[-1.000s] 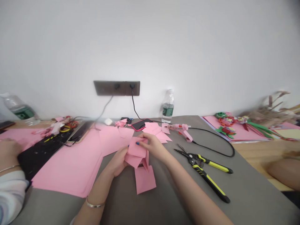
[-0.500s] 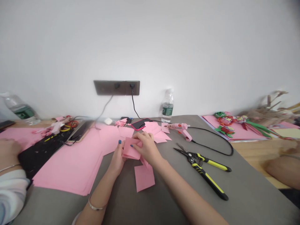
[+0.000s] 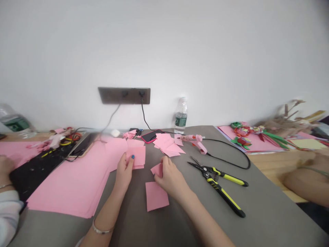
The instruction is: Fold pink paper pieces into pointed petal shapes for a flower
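My left hand (image 3: 124, 172) pinches a few pink paper squares (image 3: 137, 156), its blue-nailed thumb on top of them. To their right, my right hand (image 3: 169, 175) is closed on a small piece of pink paper (image 3: 157, 169), mostly hidden by the fingers. Just below that hand a pink paper square (image 3: 156, 196) lies flat on the grey tabletop. Several pink paper pieces (image 3: 168, 145) lie spread out behind my hands. A stack of large pink sheets (image 3: 69, 185) sits left of my left forearm.
Right of my hands lie yellow-and-black pliers (image 3: 218, 185) with jaws apart. A pink glue gun (image 3: 196, 141) trails a black cable near a water bottle (image 3: 181, 116). Paper flowers (image 3: 243, 133) lie at the right. Parts of other people show at both sides; a phone (image 3: 151, 136) lies behind.
My hands have moved apart. The left keeps the paper squares, while the right has come away with a small pink piece, down and to the right. The view has shifted slightly.
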`<state>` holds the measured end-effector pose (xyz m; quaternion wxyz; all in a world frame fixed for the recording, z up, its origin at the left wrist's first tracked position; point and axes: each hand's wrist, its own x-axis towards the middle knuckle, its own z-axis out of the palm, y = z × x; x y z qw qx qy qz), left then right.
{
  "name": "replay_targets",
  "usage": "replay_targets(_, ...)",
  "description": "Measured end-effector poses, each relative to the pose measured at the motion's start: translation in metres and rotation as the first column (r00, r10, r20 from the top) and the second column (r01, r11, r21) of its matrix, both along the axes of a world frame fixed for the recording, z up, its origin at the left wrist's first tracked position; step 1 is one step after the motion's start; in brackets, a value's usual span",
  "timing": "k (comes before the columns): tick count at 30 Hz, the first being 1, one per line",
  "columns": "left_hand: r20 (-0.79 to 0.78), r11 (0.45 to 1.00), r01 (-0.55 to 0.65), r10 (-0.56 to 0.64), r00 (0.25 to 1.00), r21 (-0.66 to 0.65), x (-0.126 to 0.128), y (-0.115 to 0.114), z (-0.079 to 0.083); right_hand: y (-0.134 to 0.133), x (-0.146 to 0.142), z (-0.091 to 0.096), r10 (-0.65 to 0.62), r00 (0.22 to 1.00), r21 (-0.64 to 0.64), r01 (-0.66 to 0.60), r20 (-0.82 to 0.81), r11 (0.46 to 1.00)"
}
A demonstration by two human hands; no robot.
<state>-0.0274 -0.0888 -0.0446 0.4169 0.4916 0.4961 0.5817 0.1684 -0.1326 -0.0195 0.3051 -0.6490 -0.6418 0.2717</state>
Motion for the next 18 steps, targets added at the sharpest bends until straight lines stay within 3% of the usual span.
replay_targets(6, -0.037, 1.000, 0.021, -0.021, 0.999, 0.010, 0.005, -0.006, 0.012, 0.017, 0.026, -0.007, -0.049, 0.980, -0.013, 0.048, -0.194, 0.999)
replay_targets(10, -0.038, 0.998, 0.056, -0.056, 0.998, 0.008, 0.011, -0.010, 0.014, 0.021, 0.034, 0.001, 0.022, 0.928, 0.020, -0.015, -0.372, 1.000)
replay_targets(14, -0.032, 0.992, 0.123, -0.123, 0.992, -0.001, 0.017, -0.015, 0.012, 0.019, 0.026, 0.017, 0.100, 0.854, 0.027, -0.101, -0.510, 0.995)
replay_targets(18, -0.027, 0.989, 0.149, -0.149, 0.988, -0.022, 0.017, -0.017, 0.009, 0.019, 0.016, 0.030, 0.158, 0.690, 0.008, -0.216, -0.706, 0.976)
